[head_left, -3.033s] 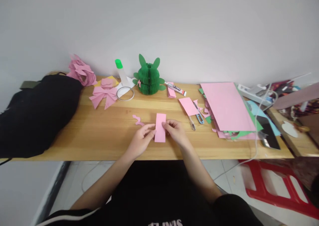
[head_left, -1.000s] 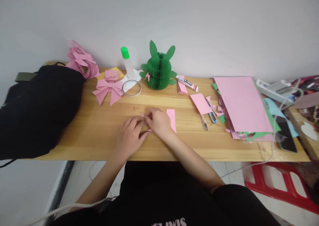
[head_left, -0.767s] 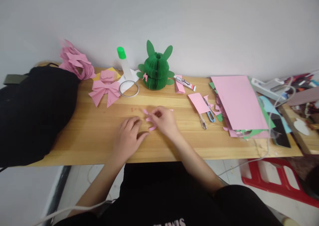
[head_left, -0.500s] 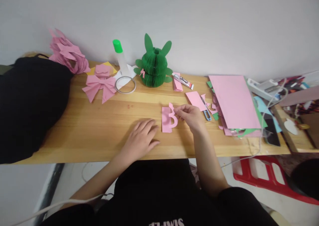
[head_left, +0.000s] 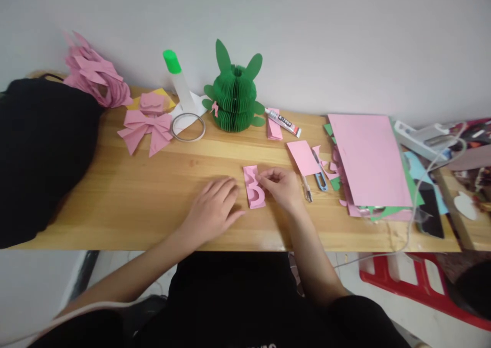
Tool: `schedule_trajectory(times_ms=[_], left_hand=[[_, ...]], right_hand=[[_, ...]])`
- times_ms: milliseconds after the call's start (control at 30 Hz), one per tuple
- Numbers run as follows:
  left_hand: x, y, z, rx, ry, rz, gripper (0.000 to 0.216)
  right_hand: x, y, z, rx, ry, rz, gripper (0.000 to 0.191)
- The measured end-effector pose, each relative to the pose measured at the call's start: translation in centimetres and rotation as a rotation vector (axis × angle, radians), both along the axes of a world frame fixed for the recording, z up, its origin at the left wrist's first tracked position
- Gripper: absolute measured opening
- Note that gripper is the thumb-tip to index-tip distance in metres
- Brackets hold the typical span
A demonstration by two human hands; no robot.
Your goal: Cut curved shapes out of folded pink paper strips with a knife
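Note:
My right hand (head_left: 282,187) pinches the right edge of a curvy pink paper cutout (head_left: 256,194), shaped like half of a bow. Beneath it lies a small pink paper rectangle (head_left: 250,171), which the cutout largely overlaps. My left hand (head_left: 215,207) rests palm down on the table just left of these papers, fingers stretched out and holding nothing. To the right are another pink paper piece (head_left: 303,156), a pen-like tool (head_left: 307,189) partly under it and a blue-handled cutter (head_left: 321,179).
Behind stand a green honeycomb paper figure (head_left: 235,100), a glue bottle (head_left: 180,85) and a tape ring (head_left: 187,127). A glue tube (head_left: 284,122) lies at the back. Pink sheets (head_left: 370,159) are stacked right, near a cable (head_left: 412,215). A black bag (head_left: 46,159) covers the left end.
My right hand has moved the cutout left, so it now lies over the rectangle instead of sticking out past its right side. The view has shifted slightly; the pen-like tool now shows.

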State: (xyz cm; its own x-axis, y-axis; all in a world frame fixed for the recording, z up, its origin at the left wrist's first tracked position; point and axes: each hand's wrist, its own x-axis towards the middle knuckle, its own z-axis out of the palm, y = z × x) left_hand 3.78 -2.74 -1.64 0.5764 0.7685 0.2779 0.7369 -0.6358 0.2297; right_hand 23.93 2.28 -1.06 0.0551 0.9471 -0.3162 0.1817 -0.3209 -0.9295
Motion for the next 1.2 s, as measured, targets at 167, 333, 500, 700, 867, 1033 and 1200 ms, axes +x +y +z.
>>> schedule_trajectory(times_ms=[167, 333, 500, 700, 867, 1033, 1200], left_hand=[[-0.6, 4.2, 0.0, 0.172, 0.046, -0.105, 0.036], [-0.6, 6.3, -1.1, 0.228, -0.005, -0.202, 0.034], [-0.7, 6.4, -1.4, 0.178, -0.059, -0.22, 0.03], [-0.8, 6.3, -1.3, 0.164, -0.065, -0.207, 0.029], [-0.8, 6.3, -1.4, 0.141, -0.096, -0.218, 0.027], [-0.9, 6.3, -1.4, 0.114, -0.079, -0.221, 0.028], [-1.0, 6.3, -1.6, 0.112, -0.095, -0.234, 0.028]], right_hand=[[-0.3, 0.1, -0.8, 0.015, -0.057, -0.03, 0.019], [-0.5, 0.0, -1.1, 0.013, -0.104, -0.041, 0.016], [-0.7, -0.5, -1.0, 0.023, -0.184, -0.045, 0.015], [-1.2, -1.1, -0.6, 0.052, -0.272, -0.053, 0.011], [-1.5, -1.2, -0.3, 0.073, -0.324, -0.06, 0.011], [-1.7, -1.3, -0.3, 0.097, -0.355, -0.051, 0.011], [-1.6, -1.4, -0.5, 0.128, -0.408, -0.01, 0.012]])
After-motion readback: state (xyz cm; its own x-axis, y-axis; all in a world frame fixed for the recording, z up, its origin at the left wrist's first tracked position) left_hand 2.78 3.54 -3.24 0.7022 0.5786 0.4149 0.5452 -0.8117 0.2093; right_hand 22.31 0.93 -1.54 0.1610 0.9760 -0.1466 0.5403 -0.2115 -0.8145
